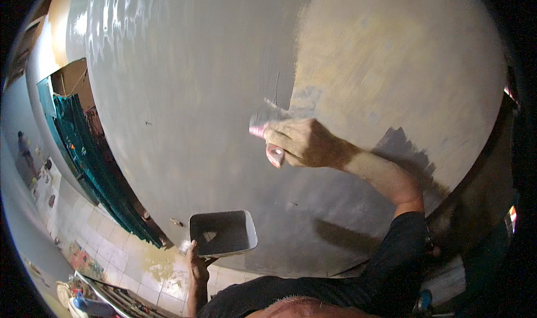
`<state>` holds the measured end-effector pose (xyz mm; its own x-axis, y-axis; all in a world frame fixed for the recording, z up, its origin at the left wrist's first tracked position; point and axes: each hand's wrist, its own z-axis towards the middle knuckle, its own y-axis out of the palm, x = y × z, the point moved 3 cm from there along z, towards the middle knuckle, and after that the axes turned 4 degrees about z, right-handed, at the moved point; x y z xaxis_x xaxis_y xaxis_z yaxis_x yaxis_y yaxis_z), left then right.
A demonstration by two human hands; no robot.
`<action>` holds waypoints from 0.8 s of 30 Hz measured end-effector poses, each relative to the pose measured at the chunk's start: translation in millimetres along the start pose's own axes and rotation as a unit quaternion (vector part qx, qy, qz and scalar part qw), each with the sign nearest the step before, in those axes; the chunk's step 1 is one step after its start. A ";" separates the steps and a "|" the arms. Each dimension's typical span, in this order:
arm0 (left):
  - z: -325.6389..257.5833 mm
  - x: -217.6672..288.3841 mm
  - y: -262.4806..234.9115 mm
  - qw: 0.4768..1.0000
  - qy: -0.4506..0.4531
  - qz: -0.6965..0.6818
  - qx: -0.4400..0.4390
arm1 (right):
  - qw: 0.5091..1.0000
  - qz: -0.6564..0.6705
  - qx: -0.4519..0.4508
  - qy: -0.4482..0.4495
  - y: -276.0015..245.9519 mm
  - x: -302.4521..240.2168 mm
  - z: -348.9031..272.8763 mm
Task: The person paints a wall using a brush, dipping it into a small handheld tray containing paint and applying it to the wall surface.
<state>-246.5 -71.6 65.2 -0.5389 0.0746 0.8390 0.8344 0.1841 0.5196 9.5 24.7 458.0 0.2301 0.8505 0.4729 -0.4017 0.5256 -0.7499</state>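
Gripping a pink-handled putty knife (272, 129) against the wall (184, 94) at the boundary between wet grey plaster and bare tan surface, the right hand (302, 143) is closed round the handle, while the left hand (196, 262) holds a plaster-smeared metal hawk (222, 232) lower down, above the tiled floor (128, 256).

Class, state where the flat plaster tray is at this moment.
In the head view, the plaster tray sits low and left of centre, held by the left hand against the grey wall.
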 end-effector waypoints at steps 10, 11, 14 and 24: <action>-2.0 10.1 -1.2 0.999 0.015 0.000 0.034 | 0.949 -0.220 0.127 0.188 -193.5 136.8 125.1; -2.5 10.3 -0.8 0.999 0.023 -0.002 0.047 | 0.935 -0.261 0.160 0.179 -223.9 147.4 146.8; -2.8 13.0 -3.7 0.997 0.034 0.000 0.070 | 0.895 -0.350 0.234 0.149 -282.6 168.9 192.8; -3.6 12.2 -13.1 0.998 0.024 -0.007 0.054 | 0.931 -0.347 0.044 -0.109 -58.0 98.1 70.6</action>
<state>-263.6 -76.6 69.2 -0.5419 0.0251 0.8401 0.8083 0.2895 0.5128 -7.2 76.4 580.5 0.2796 0.2784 0.9189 -0.2969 0.9352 -0.1930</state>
